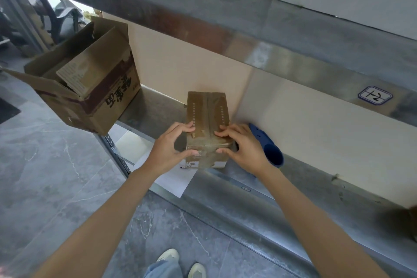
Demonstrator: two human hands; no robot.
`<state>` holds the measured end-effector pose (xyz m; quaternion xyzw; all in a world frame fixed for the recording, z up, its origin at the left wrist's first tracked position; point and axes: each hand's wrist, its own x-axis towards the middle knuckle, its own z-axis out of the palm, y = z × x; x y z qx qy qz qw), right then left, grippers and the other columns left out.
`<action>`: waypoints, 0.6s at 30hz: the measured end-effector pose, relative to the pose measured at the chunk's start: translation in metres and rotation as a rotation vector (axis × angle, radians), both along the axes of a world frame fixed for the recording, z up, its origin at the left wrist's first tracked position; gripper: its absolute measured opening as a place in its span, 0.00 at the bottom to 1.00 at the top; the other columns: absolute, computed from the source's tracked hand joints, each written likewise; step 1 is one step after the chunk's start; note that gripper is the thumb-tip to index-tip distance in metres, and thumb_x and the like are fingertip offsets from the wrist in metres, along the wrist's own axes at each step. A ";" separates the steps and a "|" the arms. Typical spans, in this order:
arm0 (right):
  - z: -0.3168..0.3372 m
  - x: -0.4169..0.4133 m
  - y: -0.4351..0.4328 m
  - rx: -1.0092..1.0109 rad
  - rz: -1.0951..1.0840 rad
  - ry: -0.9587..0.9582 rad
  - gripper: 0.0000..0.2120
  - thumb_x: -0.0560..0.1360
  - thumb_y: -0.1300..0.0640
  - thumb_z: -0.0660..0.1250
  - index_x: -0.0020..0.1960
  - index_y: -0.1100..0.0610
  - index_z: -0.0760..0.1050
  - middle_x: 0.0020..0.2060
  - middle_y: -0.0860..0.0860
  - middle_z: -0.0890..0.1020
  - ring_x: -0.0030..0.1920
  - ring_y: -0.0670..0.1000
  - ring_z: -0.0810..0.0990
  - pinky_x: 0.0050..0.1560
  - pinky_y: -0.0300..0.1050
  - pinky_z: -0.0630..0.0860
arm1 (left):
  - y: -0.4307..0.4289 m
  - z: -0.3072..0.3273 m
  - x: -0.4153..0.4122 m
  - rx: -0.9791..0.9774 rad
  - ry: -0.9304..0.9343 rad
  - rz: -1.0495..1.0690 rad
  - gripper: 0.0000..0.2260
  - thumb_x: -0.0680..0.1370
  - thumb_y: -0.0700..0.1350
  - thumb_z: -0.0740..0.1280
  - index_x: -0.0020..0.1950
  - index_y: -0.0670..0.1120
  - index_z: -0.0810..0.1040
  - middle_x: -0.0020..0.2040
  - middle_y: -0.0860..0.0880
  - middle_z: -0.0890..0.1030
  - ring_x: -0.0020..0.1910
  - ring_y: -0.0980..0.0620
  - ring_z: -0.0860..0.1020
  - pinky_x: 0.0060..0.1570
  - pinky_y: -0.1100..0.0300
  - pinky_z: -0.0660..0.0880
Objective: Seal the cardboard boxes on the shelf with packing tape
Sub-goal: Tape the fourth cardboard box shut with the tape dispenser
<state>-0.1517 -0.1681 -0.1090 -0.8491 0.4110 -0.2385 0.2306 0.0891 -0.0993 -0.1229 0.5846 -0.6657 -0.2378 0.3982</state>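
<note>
On the metal shelf [248, 201], near its front edge, the small cardboard box [196, 106] sits partly on a white sheet of paper [173, 180]. A strip of brown packing tape [211, 108] runs along its top seam and folds down over the near face. The left hand [171, 149] and the right hand [242, 146] hold the box at its near end. The fingers [187, 127] of each are curled onto the top, and the thumbs press against the near face, so both hands are clasping the box.

This looks like the smoothing-down step, pressing the tape end flat over the near edge. This box seems close to sealed. Next would probably come a firm rub along the fold, and then a move to the large cardboard box [101, 97] at the far left. That box stands open with its flaps up and overhangs the shelf's left end.

Sealing it would call for the blue tape dispenser [270, 151], which lies just beside the right hand, partly hidden behind it. The upper shelf beam [203, 29] hangs low over the work and limits room above the boxes. The large box's overhang could make it tip when its flaps are pushed shut.
</note>
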 end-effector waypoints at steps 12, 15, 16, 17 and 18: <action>0.030 0.033 0.012 -0.063 0.140 0.216 0.32 0.63 0.40 0.76 0.65 0.47 0.78 0.57 0.48 0.78 0.59 0.51 0.71 0.57 0.48 0.72 | -0.006 0.005 0.065 0.095 -0.012 -0.102 0.22 0.73 0.44 0.75 0.66 0.53 0.77 0.67 0.62 0.75 0.67 0.66 0.71 0.68 0.64 0.67; 0.027 0.049 0.017 -0.094 0.105 0.140 0.30 0.60 0.40 0.78 0.59 0.50 0.82 0.49 0.48 0.76 0.51 0.49 0.72 0.47 0.49 0.76 | -0.011 0.008 0.081 0.107 0.001 -0.074 0.18 0.74 0.41 0.74 0.61 0.54 0.78 0.61 0.59 0.79 0.61 0.63 0.75 0.65 0.61 0.73; 0.025 0.055 0.019 -0.108 0.087 0.124 0.30 0.59 0.39 0.78 0.57 0.51 0.82 0.48 0.48 0.75 0.50 0.49 0.71 0.45 0.48 0.76 | -0.013 0.008 0.083 0.112 0.006 -0.071 0.18 0.74 0.40 0.74 0.60 0.54 0.78 0.59 0.58 0.80 0.59 0.63 0.76 0.63 0.62 0.74; 0.022 0.062 0.021 -0.133 0.067 0.117 0.30 0.58 0.38 0.79 0.55 0.51 0.82 0.47 0.48 0.74 0.48 0.49 0.71 0.43 0.46 0.75 | -0.014 0.008 0.084 0.117 0.014 -0.070 0.18 0.74 0.39 0.74 0.61 0.54 0.77 0.58 0.57 0.79 0.58 0.62 0.77 0.61 0.63 0.75; 0.019 0.069 0.022 -0.167 0.046 0.116 0.30 0.57 0.37 0.78 0.53 0.52 0.82 0.47 0.48 0.74 0.47 0.49 0.71 0.43 0.45 0.73 | -0.015 0.008 0.085 0.123 0.025 -0.070 0.19 0.74 0.38 0.74 0.62 0.54 0.77 0.58 0.57 0.79 0.58 0.61 0.77 0.60 0.64 0.75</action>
